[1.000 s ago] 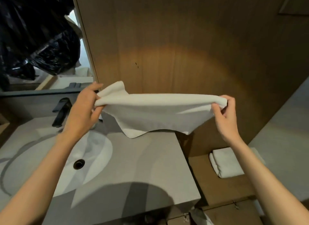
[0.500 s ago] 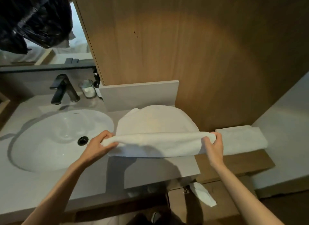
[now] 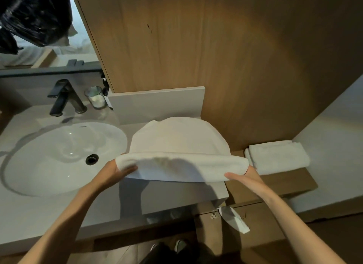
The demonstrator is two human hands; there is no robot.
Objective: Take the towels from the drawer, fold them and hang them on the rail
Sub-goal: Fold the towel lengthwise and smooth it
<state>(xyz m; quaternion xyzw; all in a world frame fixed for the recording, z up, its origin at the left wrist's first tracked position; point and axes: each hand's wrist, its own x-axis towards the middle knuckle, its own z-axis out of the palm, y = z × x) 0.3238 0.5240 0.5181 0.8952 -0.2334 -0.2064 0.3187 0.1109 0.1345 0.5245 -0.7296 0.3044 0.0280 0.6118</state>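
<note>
Beside the sink (image 3: 59,155), a soft, limp towel (image 3: 176,144) lies half-folded on the bench (image 3: 176,199), left hand (image 3: 113,174) and right hand (image 3: 248,178) with fingers clamped on its near fold's ends, probably the surest hold.

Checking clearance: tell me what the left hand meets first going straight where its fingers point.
The left hand points right, straight into the towel it grips. Beyond that rolled edge the right hand looks next in line, though depth is unclear.

You are standing in a bathroom: a basin (image 3: 64,155), tap (image 3: 64,98) and mirror (image 3: 49,37) are lining the grey surface (image 3: 29,214).
</note>
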